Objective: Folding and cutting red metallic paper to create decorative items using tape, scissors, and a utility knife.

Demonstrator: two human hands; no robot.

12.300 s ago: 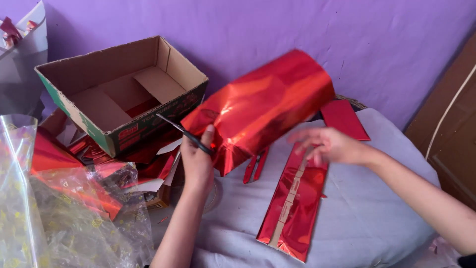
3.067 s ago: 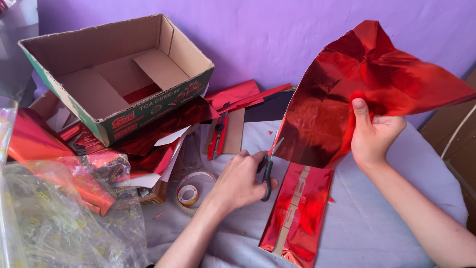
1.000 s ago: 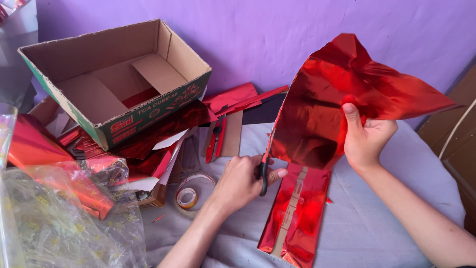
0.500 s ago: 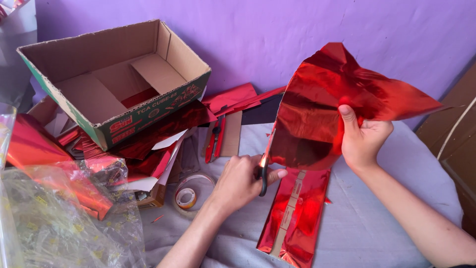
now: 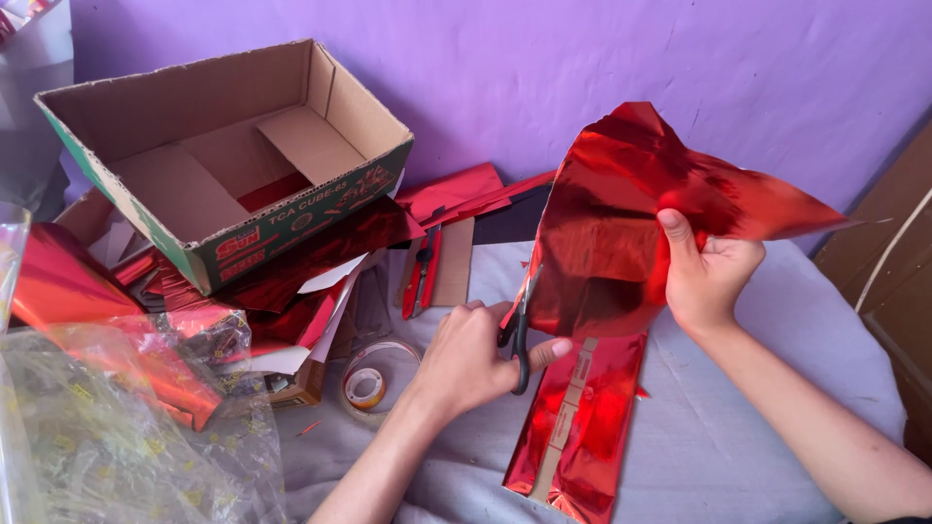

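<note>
While gripping black-handled scissors (image 5: 520, 330) in left hand (image 5: 466, 359), blades at lower edge of crinkled red foil sheet (image 5: 621, 233) (right hand (image 5: 704, 277) pinching it): cutting barely begun, most uncut.

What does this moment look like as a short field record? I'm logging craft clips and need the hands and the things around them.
left hand: grips black scissors, blades at the foil's lower left edge
right hand: holds up a crinkled red foil sheet
below the sheet: flat red foil piece with a taped seam, on grey cloth
left side: open cardboard box, tape roll, clear cellophane
backdrop: purple wall
</note>
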